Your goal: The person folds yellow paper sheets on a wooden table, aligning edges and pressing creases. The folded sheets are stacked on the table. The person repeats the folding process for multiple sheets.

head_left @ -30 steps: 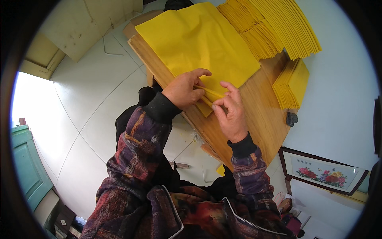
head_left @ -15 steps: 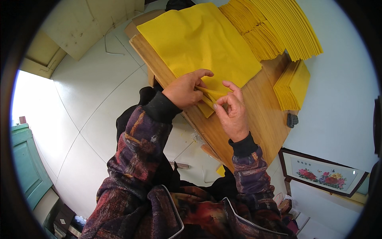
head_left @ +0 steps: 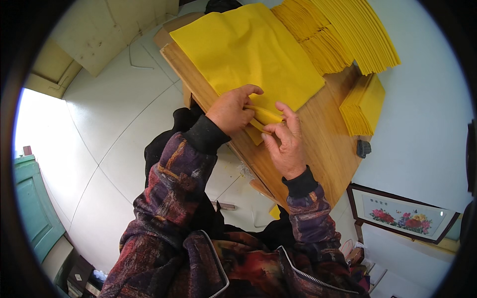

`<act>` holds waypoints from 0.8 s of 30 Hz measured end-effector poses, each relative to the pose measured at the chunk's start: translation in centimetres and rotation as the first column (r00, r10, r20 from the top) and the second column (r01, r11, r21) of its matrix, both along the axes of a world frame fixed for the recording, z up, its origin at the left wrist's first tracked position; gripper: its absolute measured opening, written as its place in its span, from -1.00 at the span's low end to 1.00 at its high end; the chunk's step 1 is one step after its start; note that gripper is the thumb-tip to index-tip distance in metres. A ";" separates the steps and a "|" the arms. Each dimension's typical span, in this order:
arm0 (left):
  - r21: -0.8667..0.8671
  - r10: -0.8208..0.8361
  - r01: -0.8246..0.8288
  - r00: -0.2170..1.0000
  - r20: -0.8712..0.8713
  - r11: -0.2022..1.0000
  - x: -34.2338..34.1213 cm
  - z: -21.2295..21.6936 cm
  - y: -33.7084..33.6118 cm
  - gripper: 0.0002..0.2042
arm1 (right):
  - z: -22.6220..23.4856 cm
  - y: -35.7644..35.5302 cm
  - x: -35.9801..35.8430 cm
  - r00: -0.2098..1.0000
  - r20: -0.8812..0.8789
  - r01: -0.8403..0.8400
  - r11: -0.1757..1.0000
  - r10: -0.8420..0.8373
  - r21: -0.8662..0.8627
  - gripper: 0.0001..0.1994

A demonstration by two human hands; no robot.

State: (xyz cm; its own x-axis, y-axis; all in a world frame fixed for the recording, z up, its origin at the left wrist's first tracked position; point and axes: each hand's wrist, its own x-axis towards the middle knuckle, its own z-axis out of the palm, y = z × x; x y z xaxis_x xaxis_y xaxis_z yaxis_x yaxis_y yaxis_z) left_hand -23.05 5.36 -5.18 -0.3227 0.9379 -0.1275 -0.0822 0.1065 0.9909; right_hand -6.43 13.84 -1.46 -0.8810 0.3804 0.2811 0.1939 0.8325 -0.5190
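A yellow felt-like cloth (head_left: 248, 54) lies spread over the wooden table (head_left: 318, 139), slightly rumpled, its near end between my hands. My left hand (head_left: 231, 109) pinches that end near the table's left edge, with the index finger raised and curved. Opposite it, my right hand (head_left: 287, 144) grips the raised edge between thumb and fingertips. The held part bulges up into a small opening between the two hands, and a corner of cloth hangs below it. Part of the grip of my left hand is hidden behind its own knuckles.
Thick stacks of folded yellow cloth (head_left: 357, 35) stand at the table's far right, with a smaller folded pile (head_left: 363, 107) nearer. A small dark block (head_left: 363, 148) sits by the right edge. A framed flower picture (head_left: 402, 213) leans at the right.
My right hand has shifted slightly up and left, its fingers changing position on the cloth edge. The held edge looks more rounded. My left hand keeps its grip.
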 end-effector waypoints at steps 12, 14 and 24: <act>-0.013 -0.051 0.052 0.996 0.066 0.999 -0.5 0.8 -0.4 -0.56 | 0.3 0.4 -0.4 0.993 0.039 0.116 0.910 -0.109 -0.399 -0.92; -0.015 -0.060 0.061 0.996 0.067 0.998 -0.6 0.9 -0.4 -0.56 | 0.5 0.5 -0.5 0.993 0.050 0.120 0.898 -0.109 -0.424 -0.91; 0.027 -0.143 0.142 0.988 0.049 0.989 -1.2 0.9 -0.7 -0.49 | 0.2 0.8 -0.7 0.992 0.047 0.122 0.884 -0.113 -0.450 -0.90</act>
